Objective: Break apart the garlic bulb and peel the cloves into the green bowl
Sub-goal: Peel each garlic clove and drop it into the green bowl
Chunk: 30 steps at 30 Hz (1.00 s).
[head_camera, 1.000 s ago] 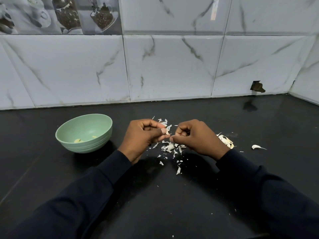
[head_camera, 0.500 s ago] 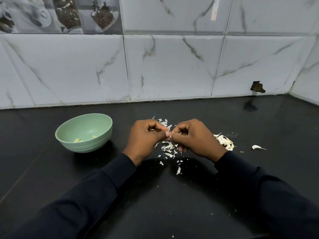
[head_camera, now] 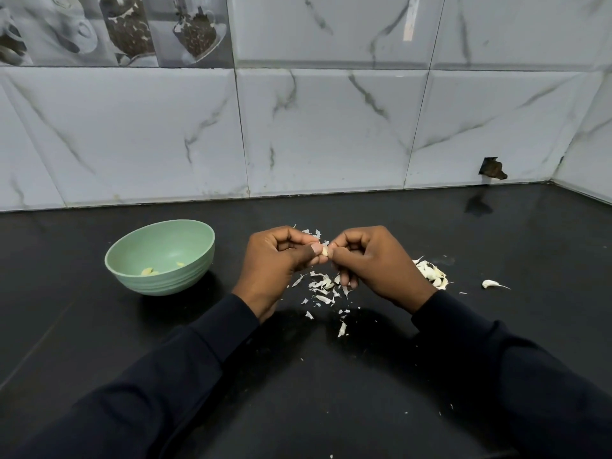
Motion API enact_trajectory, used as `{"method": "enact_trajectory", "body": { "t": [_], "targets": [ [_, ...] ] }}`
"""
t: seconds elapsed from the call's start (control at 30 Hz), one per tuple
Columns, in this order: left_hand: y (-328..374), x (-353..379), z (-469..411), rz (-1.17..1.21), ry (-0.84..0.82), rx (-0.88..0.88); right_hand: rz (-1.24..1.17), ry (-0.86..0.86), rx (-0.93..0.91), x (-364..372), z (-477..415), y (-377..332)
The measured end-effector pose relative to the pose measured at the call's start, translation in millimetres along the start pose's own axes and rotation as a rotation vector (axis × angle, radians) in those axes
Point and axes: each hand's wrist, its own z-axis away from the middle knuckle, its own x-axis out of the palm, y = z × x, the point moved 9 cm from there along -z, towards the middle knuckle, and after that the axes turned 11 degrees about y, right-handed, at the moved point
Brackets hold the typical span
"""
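— Where is the clove (head_camera: pixel 325 250) now?

— Between my two hands, a little to the right of the bowl (head_camera: pixel 165 283) and held up off the counter (head_camera: pixel 331 376). My left hand (head_camera: pixel 278 260) pinches one end between thumb and bent forefinger. My right hand (head_camera: pixel 374 260) nips the other end the same way, with the other fingers curled in.

— Has anything changed in the last second?

— Not much. Half a second ago my thumbs were pressed together and hid the clove. Now they have parted a touch and it shows pale between the fingertips. A second ago only a white scrap stuck up there. The hands themselves have hardly left their spot.

— And the bowl?

— It sits where it did, upright, with the same peeled pieces (head_camera: pixel 147 271) lying in its bottom.

— What about the rest of the garlic?

— The skins (head_camera: pixel 323 288) lie scattered on the counter under my hands, to the right of the bowl. The heap (head_camera: pixel 430 274) of cloves is farther right of the bowl, partly behind my right hand. A lone clove (head_camera: pixel 490 284) lies farthest from the bowl. None of these has shifted that I can see.
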Motion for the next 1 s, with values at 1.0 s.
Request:
{"method": "enact_trajectory", "body": {
  "t": [1.0],
  "targets": [
    [-0.9,-5.9,1.9,0.034,0.090,-0.017,0.103,0.052,-0.170,1.1,8.4,-16.7]
  ]
}}
